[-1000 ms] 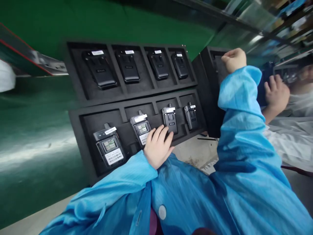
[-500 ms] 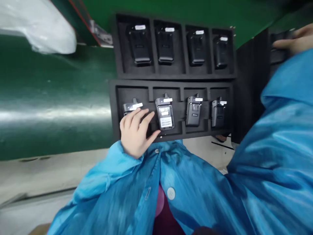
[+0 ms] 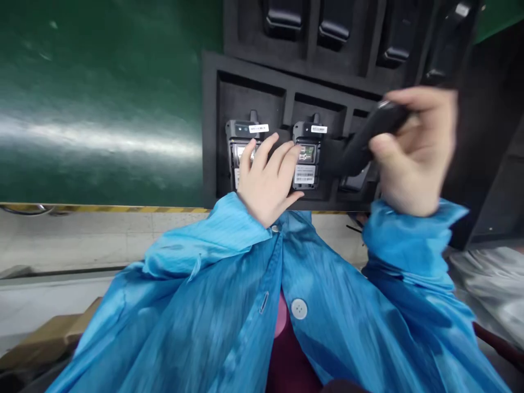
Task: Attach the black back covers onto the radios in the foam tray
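Nearest to me, blue sleeves fill the bottom of the view, both forearms reaching up and away. My left hand (image 3: 268, 183) lies flat, palm down, on the near foam tray (image 3: 210, 131), fingers (image 3: 262, 155) spread loosely and closed on nothing; the tips rest across the first device (image 3: 241, 143) and reach toward the second device (image 3: 307, 158), just beside it at about two o'clock from the knuckles. Both units lie face up in their slots, white labels at the far end, long axes running twelve to six.

My right hand (image 3: 413, 153) is at three o'clock from the left, lifted above the tray. Its fingers are curled tight round a black handset (image 3: 366, 139), thumb on the near side. That handset is tilted, long axis running from about eight o'clock up to two o'clock, its lower end hanging over the third slot (image 3: 356, 183), where I can make out something dark below but not what. So the right hand is plainly the nearer one to that slot; the left is well off at nine o'clock from it.

Beyond, at twelve o'clock, the far foam tray (image 3: 311, 65) carries more black units lying back up. Green worktop (image 3: 102, 98) stretches off at ten o'clock.
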Tool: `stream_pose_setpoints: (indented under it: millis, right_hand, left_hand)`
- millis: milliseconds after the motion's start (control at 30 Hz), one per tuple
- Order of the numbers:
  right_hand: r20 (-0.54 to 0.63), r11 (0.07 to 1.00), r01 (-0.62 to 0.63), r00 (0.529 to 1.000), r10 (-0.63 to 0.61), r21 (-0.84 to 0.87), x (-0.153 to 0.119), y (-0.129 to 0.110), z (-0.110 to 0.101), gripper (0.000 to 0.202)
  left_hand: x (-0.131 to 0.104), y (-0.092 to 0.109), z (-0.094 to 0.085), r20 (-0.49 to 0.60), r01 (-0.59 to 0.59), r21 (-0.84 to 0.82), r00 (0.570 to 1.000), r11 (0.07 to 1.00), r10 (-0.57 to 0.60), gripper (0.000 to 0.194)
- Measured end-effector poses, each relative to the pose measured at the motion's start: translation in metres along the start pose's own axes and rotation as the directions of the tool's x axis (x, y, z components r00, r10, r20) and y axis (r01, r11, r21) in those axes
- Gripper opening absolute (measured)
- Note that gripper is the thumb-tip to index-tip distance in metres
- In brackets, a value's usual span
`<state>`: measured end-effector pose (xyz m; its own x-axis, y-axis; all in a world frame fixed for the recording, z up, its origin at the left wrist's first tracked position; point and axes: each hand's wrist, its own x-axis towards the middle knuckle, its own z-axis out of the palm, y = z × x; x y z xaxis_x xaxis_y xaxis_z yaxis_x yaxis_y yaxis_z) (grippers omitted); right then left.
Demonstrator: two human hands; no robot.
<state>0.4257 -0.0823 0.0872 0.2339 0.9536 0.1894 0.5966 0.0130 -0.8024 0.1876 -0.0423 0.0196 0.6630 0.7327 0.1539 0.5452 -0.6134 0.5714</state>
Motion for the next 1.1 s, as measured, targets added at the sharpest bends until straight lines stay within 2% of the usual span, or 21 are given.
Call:
stream_pose_setpoints:
  millis: [100,167,300,400,700,933,1100]
  right_hand:
    - [0.112,0.997,0.039,0.993,-0.046,0.068,-0.011,0.004,0.045,0.047]
    - [0.180,0.999,0.005,0.984,0.001,-0.031,-0.015,0.006,0.060,0.046]
    - [0.280,0.956,-0.012,0.955,0.097,-0.292,-0.017,0.007,0.064,0.050]
    - [0.314,0.924,0.001,0.941,0.129,-0.382,-0.019,0.006,0.065,0.051]
    - [0.253,0.869,0.079,0.966,0.055,-0.488,-0.023,0.015,0.079,0.054]
    - [0.151,0.797,0.039,0.986,0.065,-0.602,-0.025,0.010,0.089,0.056]
    - [0.116,0.765,0.014,0.990,0.079,-0.644,-0.027,0.005,0.094,0.047]
  left_hand:
    - [0.001,0.000,0.001,0.002,0.005,-0.005,1.000,1.000,-0.005,0.070]
    - [0.001,0.000,0.000,0.005,0.021,-0.011,1.000,1.000,-0.021,0.070]
    - [0.002,0.002,-0.003,0.052,0.060,-0.039,0.997,0.997,-0.058,0.068]
    - [0.003,0.002,-0.003,0.066,0.072,-0.059,0.995,0.996,-0.068,0.066]
    - [0.003,0.001,-0.002,0.066,0.102,-0.111,0.993,0.989,-0.096,0.060]
    - [0.003,0.001,-0.002,0.075,0.112,-0.077,0.991,0.991,-0.106,0.057]
    - [0.002,0.000,-0.002,0.068,0.092,-0.046,0.994,0.995,-0.089,0.054]
